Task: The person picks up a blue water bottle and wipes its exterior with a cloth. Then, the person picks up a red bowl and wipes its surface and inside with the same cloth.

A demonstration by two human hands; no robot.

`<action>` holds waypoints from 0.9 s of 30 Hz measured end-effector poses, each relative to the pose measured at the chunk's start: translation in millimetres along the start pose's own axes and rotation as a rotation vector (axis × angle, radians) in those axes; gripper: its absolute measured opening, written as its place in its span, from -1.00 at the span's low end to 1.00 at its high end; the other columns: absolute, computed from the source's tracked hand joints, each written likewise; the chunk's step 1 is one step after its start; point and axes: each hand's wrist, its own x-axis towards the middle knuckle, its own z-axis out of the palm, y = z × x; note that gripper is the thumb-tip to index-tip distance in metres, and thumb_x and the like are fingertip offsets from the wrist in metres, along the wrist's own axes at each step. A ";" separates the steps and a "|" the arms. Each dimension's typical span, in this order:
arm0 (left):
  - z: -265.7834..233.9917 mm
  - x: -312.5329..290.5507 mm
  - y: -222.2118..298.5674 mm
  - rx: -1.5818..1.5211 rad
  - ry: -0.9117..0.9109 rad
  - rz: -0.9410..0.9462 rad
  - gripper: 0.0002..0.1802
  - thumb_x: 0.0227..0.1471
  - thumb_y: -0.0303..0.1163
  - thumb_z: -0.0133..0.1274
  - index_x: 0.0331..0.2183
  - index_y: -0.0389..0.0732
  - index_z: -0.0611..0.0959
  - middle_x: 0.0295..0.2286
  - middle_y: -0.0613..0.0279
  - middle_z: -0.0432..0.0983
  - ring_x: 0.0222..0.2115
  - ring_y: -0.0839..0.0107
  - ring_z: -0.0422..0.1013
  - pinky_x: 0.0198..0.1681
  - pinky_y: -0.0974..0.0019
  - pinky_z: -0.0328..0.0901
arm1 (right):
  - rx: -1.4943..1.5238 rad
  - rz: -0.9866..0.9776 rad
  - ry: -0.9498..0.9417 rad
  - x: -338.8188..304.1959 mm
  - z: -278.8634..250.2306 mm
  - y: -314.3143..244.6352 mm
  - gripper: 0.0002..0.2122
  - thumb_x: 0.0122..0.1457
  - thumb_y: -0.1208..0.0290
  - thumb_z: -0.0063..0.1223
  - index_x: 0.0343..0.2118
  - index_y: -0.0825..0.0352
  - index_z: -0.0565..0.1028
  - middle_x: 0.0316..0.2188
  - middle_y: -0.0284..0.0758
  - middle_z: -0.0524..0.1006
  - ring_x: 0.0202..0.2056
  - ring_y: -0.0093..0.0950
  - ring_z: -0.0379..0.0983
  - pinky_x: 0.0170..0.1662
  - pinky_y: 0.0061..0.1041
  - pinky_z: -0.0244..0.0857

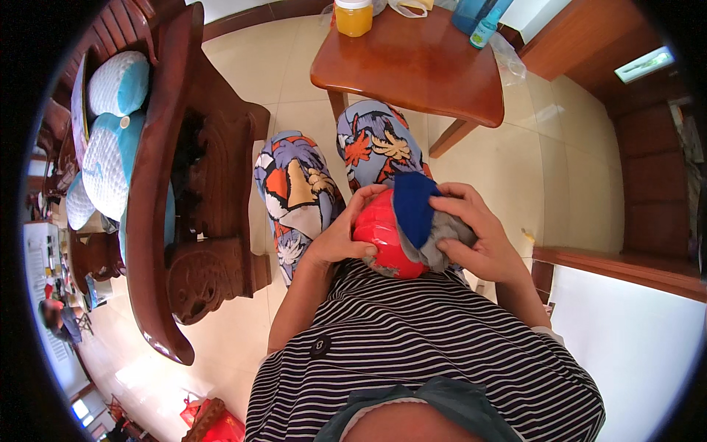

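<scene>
My left hand is curved round the left side of a shiny red rounded bundle, held in front of my striped shirt above my lap. Its surface looks like glossy plastic or tape, and grey fuzzy bits show at its lower edge. Against its right side lies a blue cloth piece, joined to or lying over a crumpled grey cloth. My right hand grips the grey and blue cloth, thumb below and fingers above. What is inside the bundle cannot be made out.
Ahead stands a brown wooden stool or small table bearing a yellow jar and a blue-green bottle. A carved wooden bench with white and blue cushions is at my left. Red bags lie behind left.
</scene>
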 end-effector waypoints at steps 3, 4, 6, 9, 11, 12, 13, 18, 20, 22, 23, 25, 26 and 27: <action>-2.3 -4.5 -0.5 0.026 0.021 -0.021 0.30 -0.39 -0.11 0.51 0.27 -0.26 0.11 0.17 0.12 0.19 0.19 0.32 0.16 0.26 0.23 0.07 | -0.103 -0.025 0.039 28.1 11.2 5.1 -0.57 0.07 0.43 0.17 0.07 0.24 0.49 0.01 -0.06 0.38 0.02 -0.17 0.38 0.08 -0.34 0.27; -1.0 -5.4 0.0 0.030 0.025 -0.022 0.26 -0.37 -0.14 0.51 0.26 -0.26 0.13 0.15 0.13 0.21 0.18 0.34 0.18 0.25 0.24 0.09 | -0.169 -0.055 0.008 42.1 15.7 9.1 -0.58 0.08 0.42 0.16 0.05 0.24 0.50 -0.03 -0.07 0.40 -0.02 -0.16 0.40 0.05 -0.33 0.29; -3.3 -6.3 1.6 0.049 -0.001 -0.096 0.23 -0.36 -0.17 0.52 0.26 -0.26 0.16 0.14 0.15 0.24 0.15 0.36 0.21 0.24 0.24 0.12 | -0.302 -0.111 -0.053 71.3 25.7 15.0 -0.61 0.09 0.41 0.15 0.03 0.23 0.51 -0.11 -0.08 0.44 -0.09 -0.14 0.43 -0.01 -0.32 0.33; -10.1 -9.3 -4.0 0.001 0.041 -0.171 0.24 -0.39 -0.16 0.55 0.25 -0.26 0.19 0.10 0.16 0.31 0.13 0.37 0.25 0.22 0.23 0.16 | -0.349 -0.154 -0.202 98.3 39.0 10.9 -0.65 0.10 0.38 0.15 -0.01 0.20 0.53 -0.18 -0.12 0.47 -0.16 -0.14 0.45 -0.07 -0.30 0.35; -4.5 -8.2 -5.6 -0.033 0.033 -0.135 0.20 -0.37 -0.20 0.53 0.24 -0.27 0.21 0.09 0.19 0.32 0.11 0.38 0.26 0.21 0.24 0.16 | -0.318 -0.132 -0.209 96.7 34.0 11.4 -0.67 0.08 0.39 0.16 -0.04 0.20 0.54 -0.18 -0.14 0.46 -0.15 -0.15 0.45 -0.07 -0.31 0.35; -2.7 -8.0 -4.0 -0.053 0.033 -0.114 0.18 -0.36 -0.22 0.52 0.23 -0.27 0.21 0.09 0.20 0.33 0.10 0.39 0.27 0.21 0.25 0.16 | -0.302 -0.123 -0.217 95.3 29.9 11.9 -0.68 0.07 0.40 0.16 -0.06 0.20 0.55 -0.18 -0.15 0.46 -0.15 -0.16 0.45 -0.07 -0.31 0.35; -3.5 -7.5 -5.8 -0.050 0.015 -0.104 0.20 -0.37 -0.21 0.53 0.24 -0.26 0.20 0.10 0.19 0.32 0.11 0.38 0.26 0.22 0.24 0.15 | -0.307 -0.109 -0.185 90.1 25.1 10.4 -0.67 0.05 0.41 0.17 -0.07 0.20 0.55 -0.17 -0.14 0.45 -0.14 -0.16 0.45 -0.06 -0.32 0.36; 2.9 0.5 -0.2 -0.028 -0.015 -0.016 0.26 -0.40 -0.13 0.53 0.26 -0.24 0.16 0.15 0.15 0.24 0.17 0.32 0.20 0.26 0.23 0.10 | -0.289 0.011 -0.068 26.0 -10.3 0.3 -0.62 -0.10 0.51 0.22 -0.12 0.20 0.54 -0.17 -0.17 0.43 -0.14 -0.20 0.44 -0.05 -0.37 0.35; -1.2 0.4 -4.3 -0.018 -0.021 -0.019 0.27 -0.41 -0.09 0.52 0.25 -0.23 0.17 0.16 0.12 0.22 0.19 0.30 0.18 0.26 0.23 0.08 | -0.221 0.059 -0.053 -1.9 -21.9 2.4 -0.59 -0.15 0.56 0.23 -0.14 0.20 0.54 -0.18 -0.18 0.42 -0.15 -0.23 0.43 -0.06 -0.39 0.34; -2.2 1.6 -4.2 0.006 -0.017 -0.032 0.27 -0.41 -0.08 0.52 0.25 -0.22 0.17 0.15 0.12 0.22 0.19 0.29 0.18 0.26 0.23 0.08 | -0.164 0.083 -0.011 -15.9 -21.0 5.1 -0.58 -0.19 0.59 0.24 -0.15 0.21 0.53 -0.19 -0.20 0.41 -0.17 -0.25 0.43 -0.07 -0.41 0.33; -0.6 2.6 -3.5 0.004 -0.022 -0.046 0.27 -0.41 -0.09 0.51 0.26 -0.22 0.16 0.15 0.12 0.22 0.18 0.30 0.18 0.26 0.24 0.08 | -0.143 0.083 0.019 -20.0 -17.8 7.6 -0.57 -0.19 0.61 0.24 -0.15 0.21 0.53 -0.19 -0.21 0.41 -0.17 -0.26 0.42 -0.07 -0.41 0.32; -1.8 4.5 -1.7 0.016 -0.042 -0.035 0.27 -0.40 -0.09 0.51 0.26 -0.22 0.15 0.15 0.12 0.21 0.18 0.30 0.18 0.26 0.23 0.08 | -0.175 0.079 0.086 -15.5 -9.2 1.3 -0.60 -0.15 0.59 0.24 -0.15 0.22 0.52 -0.20 -0.20 0.41 -0.18 -0.26 0.42 -0.10 -0.41 0.33; -2.3 4.3 -1.5 0.022 -0.049 -0.029 0.27 -0.39 -0.10 0.51 0.26 -0.22 0.14 0.15 0.12 0.21 0.18 0.31 0.17 0.26 0.23 0.08 | -0.207 0.081 0.083 -8.5 -5.0 -3.6 -0.60 -0.13 0.58 0.24 -0.14 0.22 0.52 -0.21 -0.19 0.41 -0.18 -0.25 0.43 -0.11 -0.40 0.34; -2.5 2.6 -1.2 0.025 -0.047 -0.039 0.26 -0.39 -0.12 0.51 0.26 -0.22 0.14 0.15 0.12 0.21 0.18 0.32 0.17 0.26 0.23 0.08 | -0.234 0.079 0.077 0.9 -0.8 -6.1 -0.61 -0.11 0.56 0.24 -0.13 0.22 0.52 -0.21 -0.18 0.41 -0.18 -0.23 0.43 -0.12 -0.39 0.35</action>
